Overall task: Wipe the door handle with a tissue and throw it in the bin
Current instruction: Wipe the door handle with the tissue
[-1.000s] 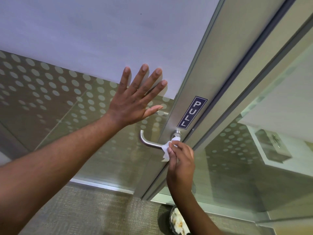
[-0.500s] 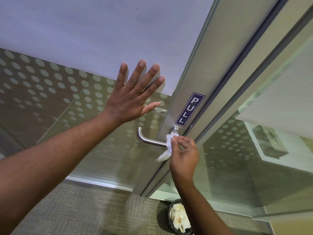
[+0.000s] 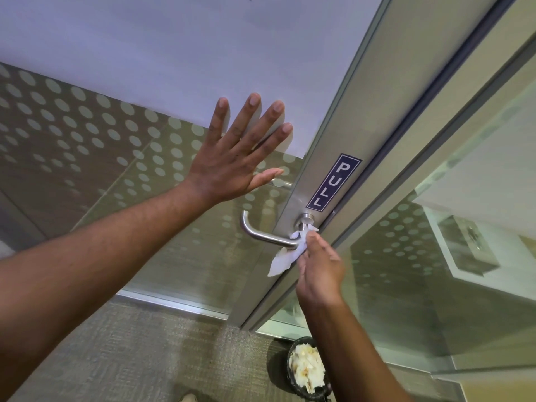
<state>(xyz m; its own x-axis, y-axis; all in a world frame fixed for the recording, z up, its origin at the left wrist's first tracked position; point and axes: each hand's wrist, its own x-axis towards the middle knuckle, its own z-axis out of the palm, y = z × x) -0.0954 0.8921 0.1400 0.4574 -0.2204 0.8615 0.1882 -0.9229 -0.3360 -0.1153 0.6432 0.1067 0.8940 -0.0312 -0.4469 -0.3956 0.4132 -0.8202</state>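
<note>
A brushed-steel lever door handle (image 3: pixel 261 235) juts from the metal door stile, just under a blue PULL label (image 3: pixel 333 182). My right hand (image 3: pixel 319 265) pinches a white tissue (image 3: pixel 285 256) against the handle's inner end near the round base, and a loose corner of tissue hangs below. My left hand (image 3: pixel 237 158) lies flat with fingers spread on the frosted glass door (image 3: pixel 145 68), above and left of the handle. On the floor below my right forearm stands a dark bin (image 3: pixel 307 369) holding several crumpled white tissues, its right side hidden by my arm.
The door's lower glass carries a pattern of frosted dots. A fixed glass panel (image 3: pixel 435 271) stands to the right of the frame. Grey carpet (image 3: pixel 145 358) covers the floor, and a shoe tip (image 3: pixel 188 397) shows at the bottom edge.
My right hand has slid the tissue along the handle toward its round base by the stile. The left hand stays flat on the glass. The view has tilted down slightly, showing more of the bin.
</note>
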